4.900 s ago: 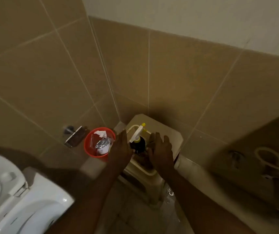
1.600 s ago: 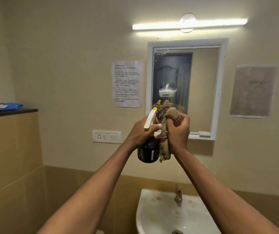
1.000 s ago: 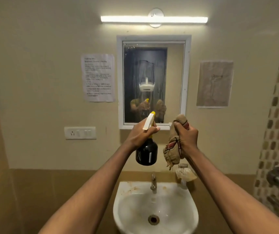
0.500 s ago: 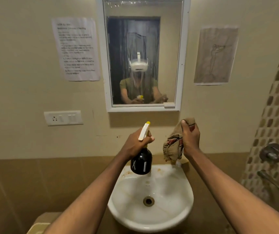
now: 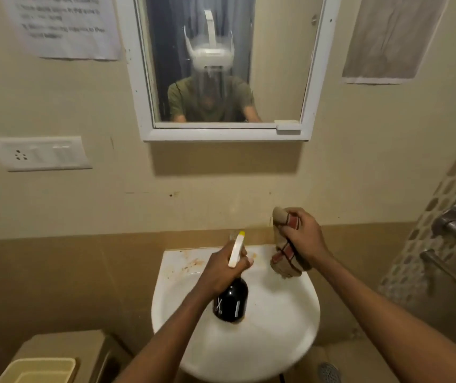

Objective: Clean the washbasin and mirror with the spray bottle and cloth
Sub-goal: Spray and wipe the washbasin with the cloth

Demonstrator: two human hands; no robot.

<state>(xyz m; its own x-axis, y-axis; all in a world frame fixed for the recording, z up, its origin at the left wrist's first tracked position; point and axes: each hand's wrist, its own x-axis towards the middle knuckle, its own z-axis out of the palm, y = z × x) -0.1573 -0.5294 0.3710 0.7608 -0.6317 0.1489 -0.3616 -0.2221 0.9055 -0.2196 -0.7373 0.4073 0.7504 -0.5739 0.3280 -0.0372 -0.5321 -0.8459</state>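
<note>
Beige wall and a brown tiled band back the round white ceramic washbasin (image 5: pixel 276 341), with the white-framed wall mirror (image 5: pixel 315 67) at twelve o'clock above it.

Your left hand (image 5: pixel 218 272) has its grip curled around the neck of the dark glossy spray bottle with the white trigger and yellow nozzle (image 5: pixel 231 301), held upright over the bowl. Your right hand (image 5: pixel 303 239) clutches the bunched beige cloth with red stripes (image 5: pixel 283 258) at two o'clock from the bottle, just beside it and above the basin's rear rim.

You seem to be at the start of the spraying step: brownish stains show on the back ledge at eleven o'clock. Next, judge the nozzle's aim, tip it towards the stains or the bowl, squeeze the trigger, then bring the cloth down.
</note>
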